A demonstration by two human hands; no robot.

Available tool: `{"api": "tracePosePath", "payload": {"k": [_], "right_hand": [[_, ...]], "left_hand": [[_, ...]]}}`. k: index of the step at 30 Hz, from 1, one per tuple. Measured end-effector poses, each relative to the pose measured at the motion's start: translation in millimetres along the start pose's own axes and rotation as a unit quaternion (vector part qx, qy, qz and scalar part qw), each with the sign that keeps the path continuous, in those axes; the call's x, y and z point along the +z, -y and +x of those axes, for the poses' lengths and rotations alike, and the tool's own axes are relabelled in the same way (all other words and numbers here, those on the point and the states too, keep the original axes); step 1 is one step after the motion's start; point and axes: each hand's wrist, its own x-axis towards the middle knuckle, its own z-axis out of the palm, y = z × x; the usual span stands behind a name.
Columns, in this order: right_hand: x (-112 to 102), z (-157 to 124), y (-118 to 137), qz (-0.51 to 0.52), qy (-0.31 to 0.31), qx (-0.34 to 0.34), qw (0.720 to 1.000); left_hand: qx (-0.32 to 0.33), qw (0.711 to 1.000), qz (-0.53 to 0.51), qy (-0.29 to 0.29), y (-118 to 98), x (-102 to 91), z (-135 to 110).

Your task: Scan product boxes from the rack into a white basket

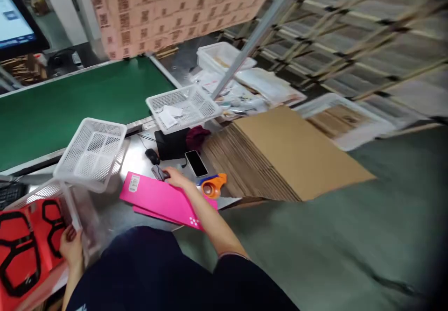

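My right hand (177, 178) reaches across a flat pink box (159, 198) on the metal bench and closes around a small grey handheld device (159, 173), probably a scanner. My left hand (71, 247) rests at the lower left on the edge of a clear bin (75, 208) that holds red packs with black outlines (24, 250). A black phone (196, 163) and an orange tape dispenser (213, 187) lie just right of my right hand.
Two white mesh baskets (91, 152) (184, 107) stand on the bench beside a green conveyor belt (70, 105). A stack of flat brown cartons (280, 157) lies to the right. A black mouse (152, 156), white trays with papers (224, 56), a screen (14, 21) and stacked boxes (175, 7) are behind.
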Motion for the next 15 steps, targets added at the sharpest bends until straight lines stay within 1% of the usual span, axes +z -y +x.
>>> {"api": "tracePosePath", "payload": {"k": [2,3,5,6,8,9,10,12,13,15], "right_hand": [[-5.7,1.0,-9.4,-0.075,0.024,-0.019,0.997],[-6.5,4.0,-12.1,-0.109,0.035,-0.030,0.993],[-3.6,12.6,-13.8,-0.165,0.049,-0.053,0.984],[-0.5,17.0,-13.2,-0.188,0.054,-0.064,0.979],[5.6,24.5,-9.4,-0.225,0.059,-0.081,0.969],[7.6,27.4,-6.3,-0.240,0.059,-0.089,0.965],[8.3,29.5,-2.3,-0.253,0.058,-0.096,0.961],[5.4,31.0,9.1,-0.265,0.046,-0.107,0.957],[2.3,29.8,17.0,-0.260,0.036,-0.114,0.958],[-4.6,21.7,37.9,-0.241,0.019,-0.125,0.962]], "left_hand": [[0.087,0.996,-0.005,-0.035,-19.8,-6.7,-9.6],[0.128,0.991,0.010,-0.036,-33.0,-7.2,-12.6],[0.202,0.978,0.045,0.002,-64.6,0.5,-13.1],[0.226,0.972,0.064,0.027,-81.8,9.0,-9.9],[0.256,0.962,0.074,0.060,-114.3,33.6,3.2],[0.260,0.958,0.069,0.096,-127.4,48.0,12.1],[0.256,0.958,0.066,0.115,-137.2,62.6,21.5],[0.239,0.957,0.062,0.153,-145.3,88.6,37.2],[0.228,0.958,0.061,0.164,-143.8,98.7,41.5],[0.207,0.960,0.056,0.179,-133.0,112.1,41.1]]}}
